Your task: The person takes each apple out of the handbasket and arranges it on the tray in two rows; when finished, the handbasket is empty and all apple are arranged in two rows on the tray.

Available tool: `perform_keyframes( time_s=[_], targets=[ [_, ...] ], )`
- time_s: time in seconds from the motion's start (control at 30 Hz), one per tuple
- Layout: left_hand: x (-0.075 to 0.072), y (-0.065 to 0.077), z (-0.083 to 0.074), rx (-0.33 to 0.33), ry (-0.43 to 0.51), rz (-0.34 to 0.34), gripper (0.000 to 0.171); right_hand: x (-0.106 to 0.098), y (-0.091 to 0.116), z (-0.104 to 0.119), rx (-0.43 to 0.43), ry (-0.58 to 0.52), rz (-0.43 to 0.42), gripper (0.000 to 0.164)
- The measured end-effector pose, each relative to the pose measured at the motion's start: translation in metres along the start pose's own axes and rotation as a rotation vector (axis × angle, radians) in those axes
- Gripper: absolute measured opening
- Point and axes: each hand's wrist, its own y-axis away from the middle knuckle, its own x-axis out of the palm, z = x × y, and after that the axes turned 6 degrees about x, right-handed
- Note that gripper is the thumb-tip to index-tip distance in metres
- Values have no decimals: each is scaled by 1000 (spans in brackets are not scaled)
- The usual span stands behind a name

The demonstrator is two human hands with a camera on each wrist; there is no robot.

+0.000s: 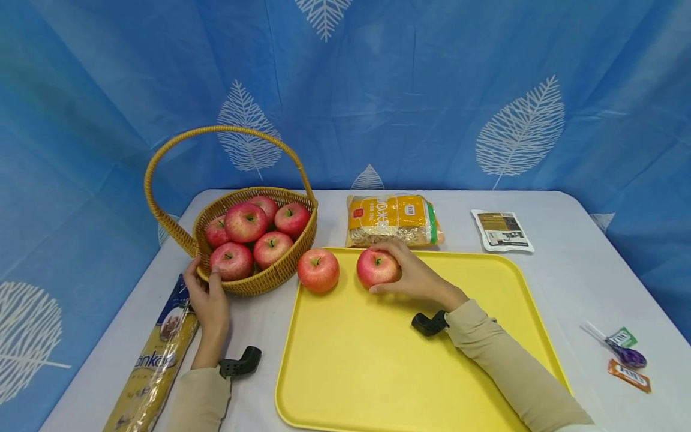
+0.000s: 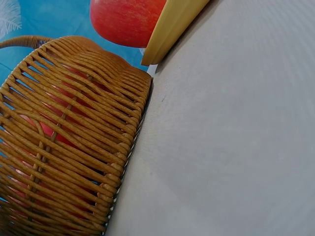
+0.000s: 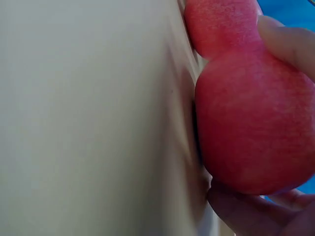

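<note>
My right hand (image 1: 415, 277) grips a red apple (image 1: 375, 270) at the far part of the yellow tray (image 1: 356, 366). In the right wrist view, thumb and fingers lie on opposite sides of that apple (image 3: 256, 123), low over the tray. A second apple (image 1: 318, 272) sits to its left, at the tray's far left corner. My left hand (image 1: 210, 309) holds the near left rim of a wicker basket (image 1: 281, 277), thumb on the rim. Several apples (image 1: 245, 222) fill the basket, whose tall handle arches above. The left wrist view shows the basket's woven side (image 2: 74, 142); the left fingers are out of it.
An orange-labelled grain bag (image 1: 391, 219) lies behind the tray, with a white-edged pouch (image 1: 503, 231) to its right. A long noodle packet (image 1: 156, 360) is beside my left forearm. Far right lie a purple lollipop (image 1: 628, 355) and small wrapped sweets (image 1: 628, 375).
</note>
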Motion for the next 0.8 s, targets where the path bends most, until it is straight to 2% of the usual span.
perform_keyframes(
  time_s=[0.37, 0.8],
  targets=[
    [1, 0, -2, 1, -13, -4, 43, -5, 2, 2, 6, 22, 82, 93],
    [0, 0, 0, -7, -8, 4, 44, -5, 2, 4, 40, 44, 117, 94]
  ],
)
